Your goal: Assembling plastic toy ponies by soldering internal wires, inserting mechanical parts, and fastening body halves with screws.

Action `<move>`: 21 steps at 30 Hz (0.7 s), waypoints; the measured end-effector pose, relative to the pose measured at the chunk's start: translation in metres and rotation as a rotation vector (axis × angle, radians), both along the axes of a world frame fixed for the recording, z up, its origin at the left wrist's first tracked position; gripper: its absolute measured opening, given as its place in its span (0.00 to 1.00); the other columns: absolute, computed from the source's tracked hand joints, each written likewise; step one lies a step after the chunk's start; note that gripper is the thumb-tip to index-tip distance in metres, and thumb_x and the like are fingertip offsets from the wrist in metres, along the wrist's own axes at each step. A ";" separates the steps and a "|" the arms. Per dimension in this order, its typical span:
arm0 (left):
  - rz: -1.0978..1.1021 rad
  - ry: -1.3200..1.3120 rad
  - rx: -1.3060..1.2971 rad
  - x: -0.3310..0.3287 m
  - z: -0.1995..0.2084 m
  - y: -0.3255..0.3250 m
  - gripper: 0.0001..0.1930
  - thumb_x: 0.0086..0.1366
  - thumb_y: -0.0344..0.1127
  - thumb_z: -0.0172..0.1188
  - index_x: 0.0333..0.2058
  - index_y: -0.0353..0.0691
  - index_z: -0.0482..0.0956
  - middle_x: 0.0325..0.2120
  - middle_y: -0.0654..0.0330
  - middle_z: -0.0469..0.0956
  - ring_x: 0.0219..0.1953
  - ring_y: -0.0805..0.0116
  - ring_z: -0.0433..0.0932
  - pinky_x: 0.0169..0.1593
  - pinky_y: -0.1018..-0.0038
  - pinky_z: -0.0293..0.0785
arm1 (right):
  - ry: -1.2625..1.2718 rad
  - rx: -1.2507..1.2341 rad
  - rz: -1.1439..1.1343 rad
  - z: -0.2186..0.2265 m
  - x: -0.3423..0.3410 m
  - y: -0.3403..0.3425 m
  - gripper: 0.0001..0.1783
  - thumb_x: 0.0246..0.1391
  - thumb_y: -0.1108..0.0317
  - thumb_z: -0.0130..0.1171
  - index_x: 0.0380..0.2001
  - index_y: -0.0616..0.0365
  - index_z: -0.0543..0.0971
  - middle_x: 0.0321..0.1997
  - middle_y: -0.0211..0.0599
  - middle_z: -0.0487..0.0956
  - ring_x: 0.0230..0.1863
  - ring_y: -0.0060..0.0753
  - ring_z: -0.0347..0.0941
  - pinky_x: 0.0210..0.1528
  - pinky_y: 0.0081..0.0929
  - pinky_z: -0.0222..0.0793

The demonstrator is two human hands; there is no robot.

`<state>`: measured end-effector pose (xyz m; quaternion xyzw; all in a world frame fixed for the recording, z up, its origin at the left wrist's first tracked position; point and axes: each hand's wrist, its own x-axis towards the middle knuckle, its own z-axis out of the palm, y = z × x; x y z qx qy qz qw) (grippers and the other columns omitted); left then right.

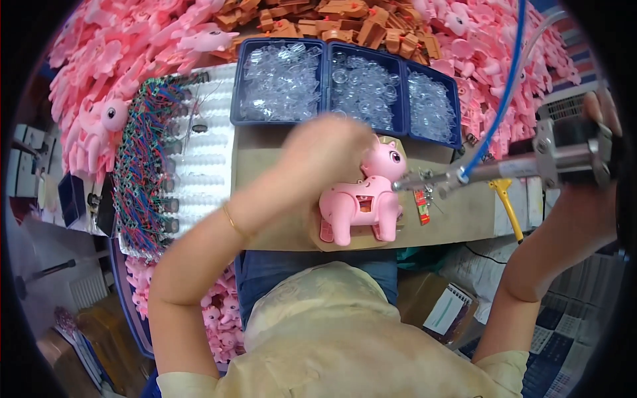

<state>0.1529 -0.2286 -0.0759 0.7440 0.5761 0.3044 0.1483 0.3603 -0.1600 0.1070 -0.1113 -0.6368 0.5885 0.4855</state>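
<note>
A pink toy pony (361, 205) lies on its side on the workbench in front of me, with an open rectangular slot in its belly. Over its head and back hovers my left hand (332, 149), smeared by motion, so its fingers cannot be made out. On the right, my right hand (600, 116) is wrapped round a power screwdriver (557, 159) with a long metal nose and a blue hose. That nose points left, its tip beside the pony's chest; whether they touch is unclear.
Blue trays (325, 79) of clear plastic parts stand at the back. Bundled wires (149, 166) lie on a white ridged sheet (206, 152) at left. Pink parts (99, 60) and brown parts (371, 26) are heaped behind. A yellow-handled tool (507, 209) rests at right.
</note>
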 end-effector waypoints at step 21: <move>0.519 0.178 0.222 -0.088 -0.020 0.048 0.08 0.52 0.35 0.53 0.23 0.35 0.73 0.21 0.50 0.74 0.28 0.52 0.75 0.33 0.62 0.72 | -0.120 0.067 -0.125 -0.050 -0.064 -0.003 0.09 0.56 0.66 0.44 0.35 0.60 0.63 0.25 0.30 0.60 0.26 0.23 0.57 0.33 0.22 0.56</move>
